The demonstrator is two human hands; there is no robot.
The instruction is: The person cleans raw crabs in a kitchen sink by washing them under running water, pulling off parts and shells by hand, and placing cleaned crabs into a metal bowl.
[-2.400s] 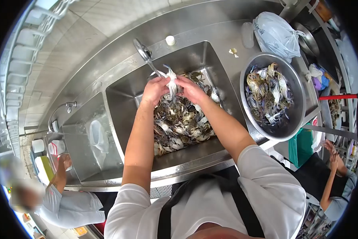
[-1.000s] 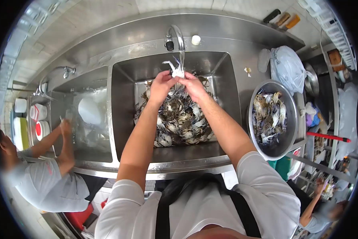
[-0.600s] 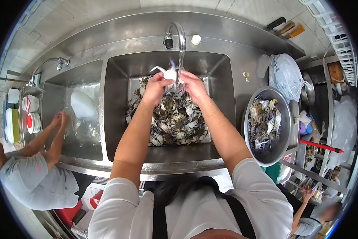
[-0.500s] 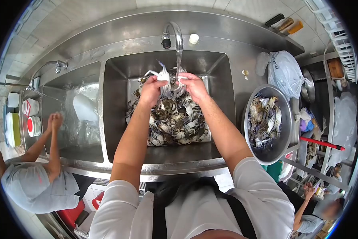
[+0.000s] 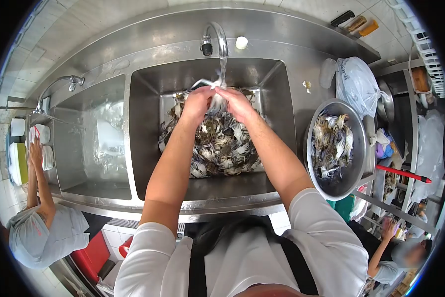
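My left hand (image 5: 197, 104) and my right hand (image 5: 236, 103) are together under the tap (image 5: 223, 44), closed around a pale crab (image 5: 216, 102). White legs stick out above my fingers, and water from the tap runs onto them. My fingers hide much of the crab, so I cannot tell if it is whole or in pieces. Below my hands a pile of crabs (image 5: 222, 148) with dark shells and white legs fills the middle of the steel sink (image 5: 146, 148).
To the right stands a steel bowl (image 5: 309, 163) of crabs, with a tied plastic bag (image 5: 355, 86) behind it. A second sink (image 5: 74, 168) is on the left, where a co-worker (image 5: 49, 227) reaches toward white containers (image 5: 40, 133). Another person (image 5: 388, 265) is at lower right.
My hands, which were apart with pale crab parts in each, have come together under the water. The co-worker's hands on the left have moved from the second sink to the containers.
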